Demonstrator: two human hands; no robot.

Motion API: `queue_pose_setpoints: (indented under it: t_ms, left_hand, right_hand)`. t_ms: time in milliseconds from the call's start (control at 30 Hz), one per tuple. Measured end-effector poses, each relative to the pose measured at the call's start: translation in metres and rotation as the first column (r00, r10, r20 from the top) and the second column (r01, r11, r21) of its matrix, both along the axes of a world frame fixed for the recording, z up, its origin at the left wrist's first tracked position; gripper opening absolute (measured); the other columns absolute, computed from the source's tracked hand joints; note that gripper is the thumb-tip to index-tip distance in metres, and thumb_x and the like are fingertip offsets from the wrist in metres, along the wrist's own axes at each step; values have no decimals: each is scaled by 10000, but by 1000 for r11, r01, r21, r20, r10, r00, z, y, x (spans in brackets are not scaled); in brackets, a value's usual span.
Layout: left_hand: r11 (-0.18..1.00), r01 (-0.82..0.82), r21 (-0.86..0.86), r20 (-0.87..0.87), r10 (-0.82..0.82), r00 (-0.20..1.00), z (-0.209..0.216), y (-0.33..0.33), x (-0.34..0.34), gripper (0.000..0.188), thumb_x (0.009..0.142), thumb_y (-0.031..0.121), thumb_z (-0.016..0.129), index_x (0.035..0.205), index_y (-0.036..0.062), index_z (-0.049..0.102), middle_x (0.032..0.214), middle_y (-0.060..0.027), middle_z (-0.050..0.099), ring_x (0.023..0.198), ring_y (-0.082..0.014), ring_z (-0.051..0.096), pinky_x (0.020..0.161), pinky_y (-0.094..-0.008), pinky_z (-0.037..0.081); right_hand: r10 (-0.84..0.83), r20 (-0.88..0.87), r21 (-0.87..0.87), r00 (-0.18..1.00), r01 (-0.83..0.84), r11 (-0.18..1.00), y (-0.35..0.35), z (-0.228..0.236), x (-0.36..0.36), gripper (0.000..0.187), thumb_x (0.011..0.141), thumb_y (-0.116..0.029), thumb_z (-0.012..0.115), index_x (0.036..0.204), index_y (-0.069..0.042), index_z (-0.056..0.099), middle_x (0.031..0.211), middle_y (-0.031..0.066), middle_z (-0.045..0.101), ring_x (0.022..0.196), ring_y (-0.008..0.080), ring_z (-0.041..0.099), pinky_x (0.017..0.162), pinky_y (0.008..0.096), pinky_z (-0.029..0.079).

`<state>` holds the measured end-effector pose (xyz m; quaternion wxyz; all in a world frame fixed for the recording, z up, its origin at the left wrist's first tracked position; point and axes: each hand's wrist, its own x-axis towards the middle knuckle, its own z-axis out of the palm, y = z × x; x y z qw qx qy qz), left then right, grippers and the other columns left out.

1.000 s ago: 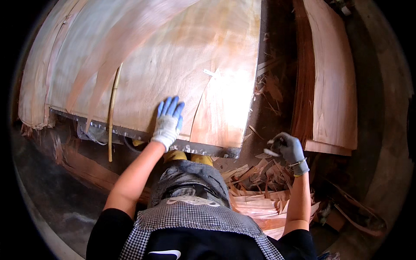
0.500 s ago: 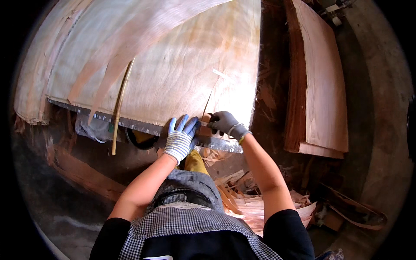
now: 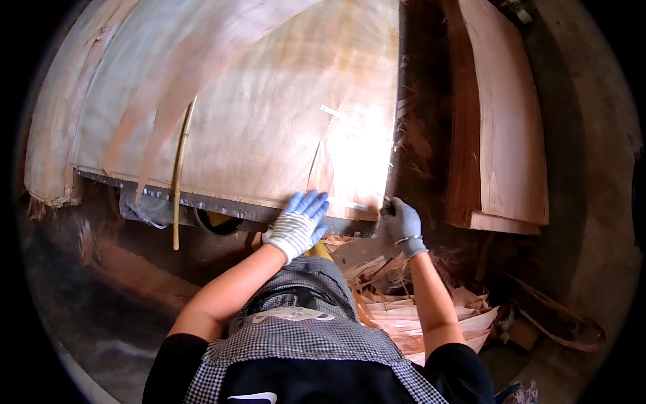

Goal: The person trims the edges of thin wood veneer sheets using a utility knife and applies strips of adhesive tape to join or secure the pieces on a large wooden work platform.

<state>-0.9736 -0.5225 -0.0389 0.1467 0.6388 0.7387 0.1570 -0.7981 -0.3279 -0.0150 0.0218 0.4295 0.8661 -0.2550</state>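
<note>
A large pale wood veneer sheet [image 3: 256,128] lies on a stack in front of me. My left hand [image 3: 297,225], in a white-and-blue striped glove, presses flat on its near edge, fingers together and stretched out. A thin dark split runs up the veneer from beside my fingertips. Across its upper end sits a short white strip [image 3: 336,116]; another pale strip [image 3: 353,205] lies along the near edge. My right hand [image 3: 404,225], in a grey glove, is closed just off the sheet's near right corner. A small dark bit shows at its fingertips, too small to name.
A thin bamboo stick [image 3: 180,161] and a loose curved veneer strip [image 3: 195,60] lie over the sheet on the left. Another veneer stack [image 3: 508,128] stands to the right. Veneer scraps [image 3: 397,310] are heaped on the floor below my right arm.
My right hand has moved right, off the veneer's near edge to beyond its corner. My left hand has shifted right and its fingers have come together. The split by the edge looks narrower.
</note>
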Motion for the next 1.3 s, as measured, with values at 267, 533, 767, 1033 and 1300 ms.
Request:
queue_pose_setpoints:
  t_ms: [267, 533, 767, 1033, 1300]
  left_hand:
    - [990, -141, 17, 241, 133, 961, 36, -11, -43, 381, 816, 244, 451, 1135, 39, 484, 1167, -154, 500, 1102, -297, 449, 969, -395, 303]
    - [893, -367, 262, 129, 344, 930, 39, -200, -96, 409, 816, 252, 475, 1171, 48, 473, 1186, -109, 489, 1151, -252, 413, 986, -410, 286]
    - [777, -608, 165, 105, 599, 794, 59, -418, -154, 363, 786, 225, 481, 1099, 43, 510, 1092, -127, 522, 1056, -282, 459, 954, -400, 305]
    - [487, -870, 83, 82, 866, 493, 28, -557, -189, 366, 800, 223, 478, 1125, 56, 509, 1125, -119, 533, 1084, -281, 456, 973, -404, 293]
    - [607, -794, 26, 11, 794, 608, 23, -592, -320, 405, 816, 266, 456, 1163, 59, 480, 1207, -118, 473, 1155, -269, 395, 1007, -398, 250]
  right_hand:
    - [359, -52, 254, 932, -335, 907, -84, 4, -67, 178, 780, -128, 492, 947, -134, 551, 880, 92, 601, 793, 272, 580, 694, 371, 462]
    - [30, -261, 152, 965, 11, 988, -87, -14, -84, 176, 811, -71, 469, 942, -47, 584, 810, 109, 628, 715, 209, 597, 639, 310, 468]
    - [68, -400, -54, 914, -98, 994, -209, 6, -248, 187, 764, -87, 540, 937, -46, 601, 748, 80, 631, 615, 154, 566, 556, 271, 443]
    - [348, -381, 51, 857, -356, 933, -333, 32, -430, 267, 711, -122, 615, 967, -50, 592, 765, 119, 624, 687, 201, 595, 618, 305, 464]
    - [433, -262, 222, 863, -383, 897, -414, 7, -539, 575, 638, -274, 707, 1121, -59, 480, 849, 148, 563, 745, 286, 579, 640, 375, 467]
